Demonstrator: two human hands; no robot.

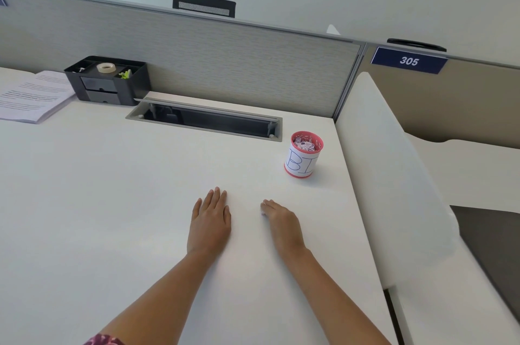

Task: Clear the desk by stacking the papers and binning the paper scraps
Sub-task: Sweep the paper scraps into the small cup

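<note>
At a partitioned office workstation, a person's two bare hands are resting palm-down on the bare white counter (112, 190), holding nothing. The left hand (210, 222) is lying flat with its fingers stretched forward and close together; the right hand (281, 221) is sitting just beside it, apart from it, with its fingers loosely curled toward the surface. Both forearms are reaching in from the bottom edge, a patch of patterned maroon sleeve (104, 340) showing at the lower left.

Beyond the right hand, near the counter's right edge, a small round pink-rimmed cup wrapped in white paper hand-lettered "BI" in blue (302, 154) is standing upright, torn paper scraps (305, 145) filling it to the rim. At the far left, a neat stack of printed white paper sheets (33, 97) is lying flat on the counter, touching or just beside a black plastic desk organiser (108, 80) that is holding a roll of beige tape (106, 67) in its top tray. Between the organiser and the cup, a long rectangular grey-framed cable slot (205, 119) is sitting open in the counter, against the grey fabric partition panel (197, 49). A dark blue sign reading "305" (409, 60) is hanging on the neighbouring panel at right.
</note>
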